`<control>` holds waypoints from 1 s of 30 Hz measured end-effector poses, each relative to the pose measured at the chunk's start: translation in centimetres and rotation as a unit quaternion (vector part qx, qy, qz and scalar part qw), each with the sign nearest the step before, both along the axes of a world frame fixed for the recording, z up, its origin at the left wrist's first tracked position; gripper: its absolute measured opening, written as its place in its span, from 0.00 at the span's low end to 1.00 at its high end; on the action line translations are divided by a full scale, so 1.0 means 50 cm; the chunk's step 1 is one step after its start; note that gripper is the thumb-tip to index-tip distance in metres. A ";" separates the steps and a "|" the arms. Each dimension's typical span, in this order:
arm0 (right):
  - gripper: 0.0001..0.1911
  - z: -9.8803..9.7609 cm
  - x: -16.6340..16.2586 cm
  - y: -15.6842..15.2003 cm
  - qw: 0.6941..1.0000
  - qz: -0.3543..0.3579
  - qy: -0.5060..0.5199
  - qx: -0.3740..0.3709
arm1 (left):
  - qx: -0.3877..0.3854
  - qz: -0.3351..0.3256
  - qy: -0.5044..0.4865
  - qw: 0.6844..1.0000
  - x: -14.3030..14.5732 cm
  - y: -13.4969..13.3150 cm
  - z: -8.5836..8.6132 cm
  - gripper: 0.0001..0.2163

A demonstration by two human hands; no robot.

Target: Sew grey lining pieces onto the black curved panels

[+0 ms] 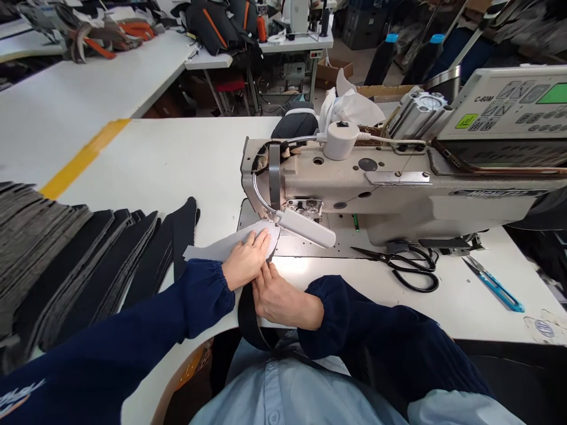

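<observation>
A pale grey mesh fabric panel (pixel 225 245) lies on the sewing machine's bed, its curved end just in front of the needle area. My left hand (pixel 245 258) presses flat on top of it. My right hand (pixel 277 292) holds the panel's lower edge with its fingers, close to my left hand. A black strap (pixel 248 316) hangs from beneath my hands towards my lap. A gooseneck lamp head (pixel 305 227) sits just beyond my hands. The needle and presser foot are hidden behind the lamp and machine arm.
An industrial sewing machine (pixel 376 189) fills the right side, with a control panel (pixel 505 103) behind it. Black-handled shears (pixel 398 265) and blue thread snips (pixel 494 286) lie on the white table. Stacked black and grey pieces (pixel 57 265) spread out on the left.
</observation>
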State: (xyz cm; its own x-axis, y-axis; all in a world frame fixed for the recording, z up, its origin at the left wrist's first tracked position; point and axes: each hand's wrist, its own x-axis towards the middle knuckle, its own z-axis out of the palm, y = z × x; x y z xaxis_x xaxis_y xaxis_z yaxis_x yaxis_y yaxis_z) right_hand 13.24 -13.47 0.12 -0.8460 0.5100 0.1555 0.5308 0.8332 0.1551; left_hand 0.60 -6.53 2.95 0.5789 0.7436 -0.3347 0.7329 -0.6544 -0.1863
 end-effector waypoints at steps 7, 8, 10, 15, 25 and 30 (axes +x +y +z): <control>0.22 0.011 0.020 0.018 0.998 -0.009 -0.039 -0.048 | 0.015 0.018 -0.024 0.999 0.027 0.017 -0.006 0.27; 0.23 0.014 0.023 0.021 0.997 -0.007 -0.046 -0.056 | 0.020 0.013 -0.033 0.999 0.024 0.019 -0.008 0.27; 0.25 0.019 0.025 0.027 0.996 -0.007 -0.057 -0.069 | 0.022 0.000 -0.048 0.999 0.013 0.019 -0.014 0.28; 0.27 0.031 0.029 0.035 0.993 -0.014 -0.068 -0.099 | 0.027 -0.004 -0.029 0.999 -0.009 0.007 -0.022 0.29; 0.32 0.040 0.042 0.049 0.987 -0.027 -0.094 -0.127 | 0.075 -0.028 -0.002 0.997 -0.028 0.022 0.010 0.27; 0.31 0.048 0.043 0.053 0.986 -0.033 -0.087 -0.141 | 0.084 -0.030 0.002 0.996 -0.047 0.019 0.010 0.26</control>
State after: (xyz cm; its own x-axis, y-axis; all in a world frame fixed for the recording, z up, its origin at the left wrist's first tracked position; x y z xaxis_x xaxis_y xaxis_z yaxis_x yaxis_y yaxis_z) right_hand 15.39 -10.80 2.51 -0.8109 0.5667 -0.1457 0.5709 0.8209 0.0152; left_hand -1.75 -5.56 3.42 0.6236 0.7528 -0.2108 0.6919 -0.6570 -0.2995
